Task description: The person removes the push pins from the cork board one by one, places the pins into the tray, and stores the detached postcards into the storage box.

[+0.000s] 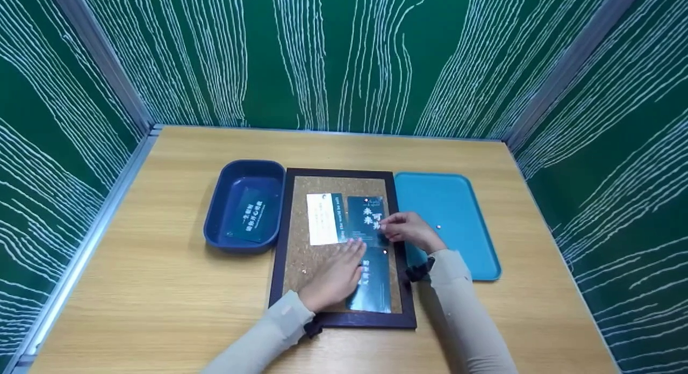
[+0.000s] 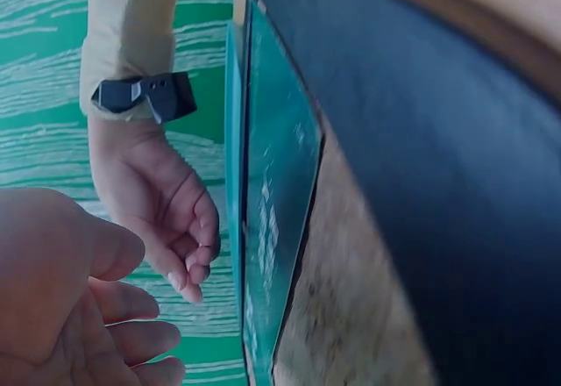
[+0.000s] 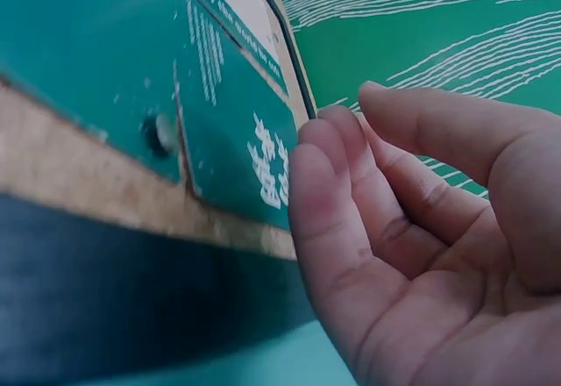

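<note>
Left hand (image 1: 337, 272) extended over glossy rectangular card (image 1: 376, 285); right hand (image 1: 408, 229) curled, hold unclear; grainy corkboard (image 1: 299, 256) beneath

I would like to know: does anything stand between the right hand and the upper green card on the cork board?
Nothing visible does. The right hand is at the right edge of the upper green card; the left hand is by its lower left corner, outside that path.
</note>
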### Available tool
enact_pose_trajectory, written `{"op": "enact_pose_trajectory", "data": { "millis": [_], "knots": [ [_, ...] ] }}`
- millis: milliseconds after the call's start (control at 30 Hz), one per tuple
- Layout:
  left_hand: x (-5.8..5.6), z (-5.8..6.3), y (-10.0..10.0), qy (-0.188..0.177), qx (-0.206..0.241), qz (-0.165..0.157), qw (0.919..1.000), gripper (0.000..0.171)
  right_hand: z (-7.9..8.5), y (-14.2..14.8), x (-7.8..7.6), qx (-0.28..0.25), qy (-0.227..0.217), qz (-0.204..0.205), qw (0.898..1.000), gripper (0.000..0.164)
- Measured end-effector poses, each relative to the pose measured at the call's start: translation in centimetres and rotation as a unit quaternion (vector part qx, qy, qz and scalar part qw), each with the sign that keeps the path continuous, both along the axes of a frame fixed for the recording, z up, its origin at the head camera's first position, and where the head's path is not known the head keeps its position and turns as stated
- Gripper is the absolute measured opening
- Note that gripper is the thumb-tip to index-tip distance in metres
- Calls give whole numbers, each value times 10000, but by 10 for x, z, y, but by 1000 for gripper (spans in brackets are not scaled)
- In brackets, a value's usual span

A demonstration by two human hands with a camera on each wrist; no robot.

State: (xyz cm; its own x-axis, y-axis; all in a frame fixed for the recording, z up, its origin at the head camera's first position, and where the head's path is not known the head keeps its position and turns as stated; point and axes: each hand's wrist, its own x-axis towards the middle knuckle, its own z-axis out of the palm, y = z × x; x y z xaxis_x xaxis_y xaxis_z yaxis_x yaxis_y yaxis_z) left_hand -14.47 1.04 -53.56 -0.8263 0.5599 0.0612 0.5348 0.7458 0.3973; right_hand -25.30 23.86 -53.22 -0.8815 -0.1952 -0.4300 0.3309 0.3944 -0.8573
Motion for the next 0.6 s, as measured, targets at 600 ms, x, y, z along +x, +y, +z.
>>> {"op": "enact_pose_trajectory", "data": {
  "millis": [600],
  "knots": [
    [11, -10, 17, -326, -160, -368, 9987, 50, -14, 15, 17, 957, 572, 527, 9924, 17]
  ]
}}
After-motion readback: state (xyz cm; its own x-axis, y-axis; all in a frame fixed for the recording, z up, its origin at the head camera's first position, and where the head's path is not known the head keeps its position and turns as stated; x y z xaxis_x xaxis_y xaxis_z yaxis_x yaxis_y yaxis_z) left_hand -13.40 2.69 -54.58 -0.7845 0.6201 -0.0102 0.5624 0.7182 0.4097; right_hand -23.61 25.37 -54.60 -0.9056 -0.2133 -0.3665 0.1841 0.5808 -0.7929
